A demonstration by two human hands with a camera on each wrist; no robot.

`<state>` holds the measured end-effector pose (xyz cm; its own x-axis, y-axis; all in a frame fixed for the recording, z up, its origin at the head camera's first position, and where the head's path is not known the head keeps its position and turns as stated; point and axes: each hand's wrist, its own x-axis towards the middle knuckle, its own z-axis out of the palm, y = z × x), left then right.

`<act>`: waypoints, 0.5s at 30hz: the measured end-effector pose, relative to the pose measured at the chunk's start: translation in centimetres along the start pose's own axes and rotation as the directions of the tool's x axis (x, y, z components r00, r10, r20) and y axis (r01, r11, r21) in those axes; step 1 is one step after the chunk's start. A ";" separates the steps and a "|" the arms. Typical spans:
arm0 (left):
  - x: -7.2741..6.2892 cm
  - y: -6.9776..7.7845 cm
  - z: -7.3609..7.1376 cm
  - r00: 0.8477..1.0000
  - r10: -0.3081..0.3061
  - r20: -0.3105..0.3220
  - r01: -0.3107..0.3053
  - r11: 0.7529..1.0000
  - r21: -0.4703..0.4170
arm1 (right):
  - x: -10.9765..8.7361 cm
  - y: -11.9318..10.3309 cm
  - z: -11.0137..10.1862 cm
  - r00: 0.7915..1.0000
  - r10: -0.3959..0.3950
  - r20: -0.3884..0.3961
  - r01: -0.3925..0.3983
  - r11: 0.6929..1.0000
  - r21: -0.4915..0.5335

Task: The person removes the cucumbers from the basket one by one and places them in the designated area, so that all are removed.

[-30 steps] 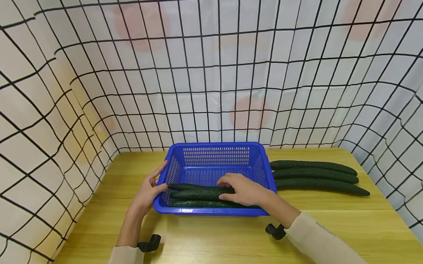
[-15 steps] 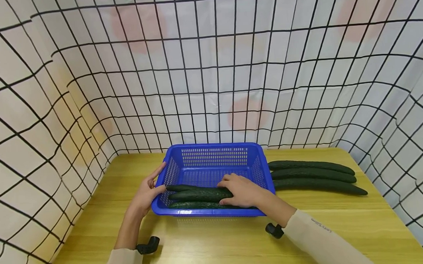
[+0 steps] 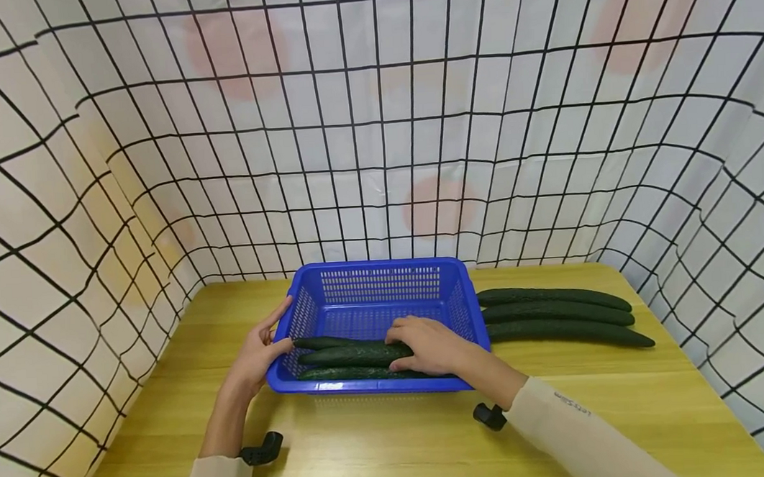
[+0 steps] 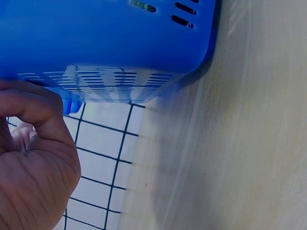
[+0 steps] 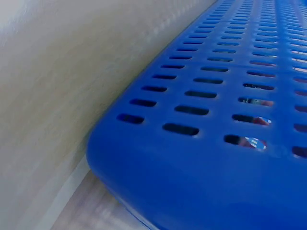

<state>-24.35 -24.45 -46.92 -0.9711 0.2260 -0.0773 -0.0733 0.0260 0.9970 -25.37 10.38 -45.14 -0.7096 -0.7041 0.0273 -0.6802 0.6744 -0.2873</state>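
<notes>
A blue plastic basket [image 3: 377, 386] with slotted walls stands mid-table in the head view. My left hand [image 3: 255, 359] grips its left rim, thumb over the edge and fingers along the outside. The left wrist view has this hand [image 4: 38, 163] curled against the basket's outer wall [image 4: 105, 38]. Several dark green cucumbers lie lengthwise inside, along the near wall. My right hand [image 3: 429, 345] reaches in from above and grips the middle cucumber [image 3: 346, 356] near its right part; that end is hidden beneath the hand. In the right wrist view the basket wall [image 5: 192, 177] hides the hand.
Three more cucumbers [image 3: 561, 310] lie side by side on the wooden table [image 3: 380, 447], right of the basket. Their left ends reach the basket's side. Black wire grid over white cloth [image 3: 377, 145] encloses the table at the back and sides.
My right hand's fingers and thumb have settled down around the middle cucumber. My left hand stays on the rim. The whole head view has shifted slightly.
</notes>
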 end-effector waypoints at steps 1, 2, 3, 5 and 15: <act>0.0 0.0 0.0 1.000 0.001 0.001 -0.001 1.000 0.003 | 0.0 0.1 0.0 1.000 0.005 -0.001 -0.005 1.000 0.025; 0.0 0.0 0.0 1.000 0.001 0.003 -0.001 1.000 0.004 | 0.0 0.1 0.0 1.000 0.011 0.000 -0.011 0.998 0.055; 0.0 0.0 0.0 1.000 0.002 0.004 -0.002 1.000 0.003 | 0.0 0.1 0.0 1.000 0.017 0.002 -0.017 0.996 0.086; 0.0 0.0 -0.1 1.000 0.002 0.005 -0.002 1.000 0.004 | -0.1 0.1 -0.1 0.999 0.031 0.010 -0.032 0.989 0.142; 0.1 0.0 -0.2 1.000 0.000 0.010 0.000 1.000 0.006 | -0.2 0.1 0.0 0.997 0.082 -0.002 -0.081 0.987 0.136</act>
<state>-24.51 -24.59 -46.89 -0.9687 0.2358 -0.0779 -0.0723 0.0322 0.9969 -25.30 10.62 -45.22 -0.7632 -0.6462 0.0059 -0.5895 0.6924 -0.4161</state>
